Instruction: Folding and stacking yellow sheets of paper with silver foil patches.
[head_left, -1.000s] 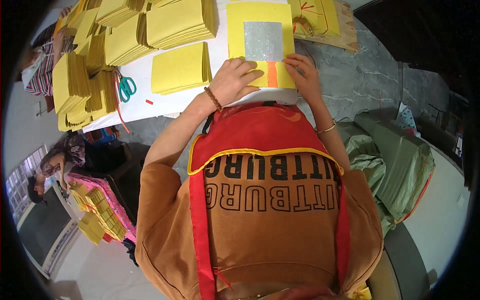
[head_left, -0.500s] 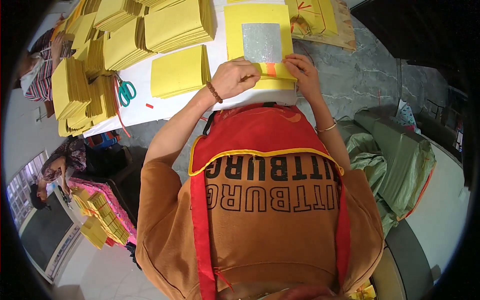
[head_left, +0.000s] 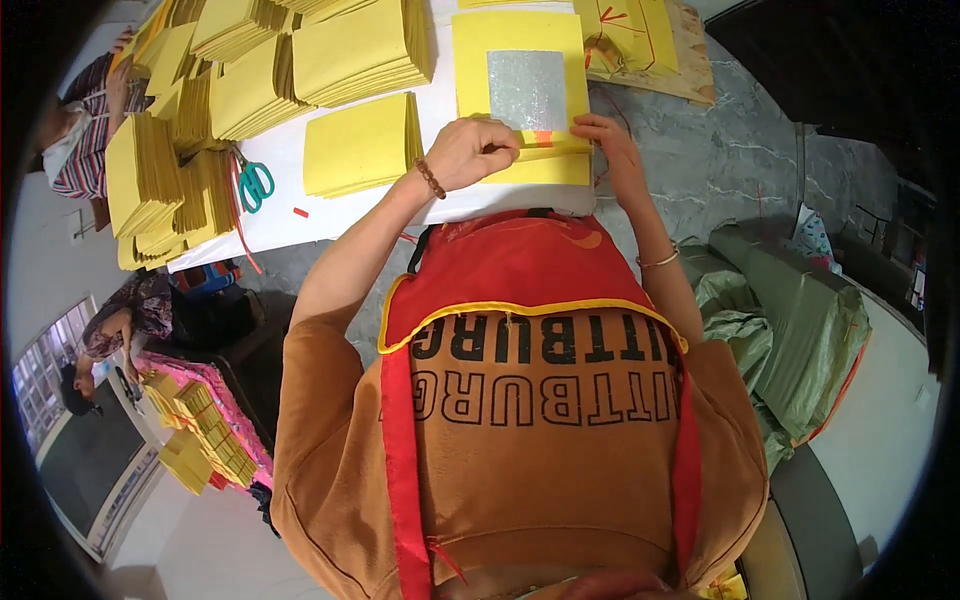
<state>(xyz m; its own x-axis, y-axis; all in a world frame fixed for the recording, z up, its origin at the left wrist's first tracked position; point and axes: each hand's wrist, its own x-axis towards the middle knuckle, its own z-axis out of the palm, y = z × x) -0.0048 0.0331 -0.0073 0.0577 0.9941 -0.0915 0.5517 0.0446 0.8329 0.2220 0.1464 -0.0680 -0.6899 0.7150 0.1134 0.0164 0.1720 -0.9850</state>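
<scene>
A yellow paper sheet (head_left: 520, 60) with a silver foil square (head_left: 527, 88) and a small orange mark lies on the white table (head_left: 290, 215) in front of me. My left hand (head_left: 470, 150) pinches its near edge, which is folded up over the sheet. My right hand (head_left: 612, 145) presses the same fold at the right end. A stack of folded yellow sheets (head_left: 362, 145) lies just left of my left hand.
Several piles of yellow paper (head_left: 250, 80) cover the table's left and far side, with green-handled scissors (head_left: 255, 182) among them. More sheets lie on a board (head_left: 650, 45) at far right. Green sacks (head_left: 790, 320) sit at my right. Another person (head_left: 125, 320) sits lower left.
The near edge of the yellow sheet has been folded up over the orange mark; both hands have slid along with it and now press the fold.
</scene>
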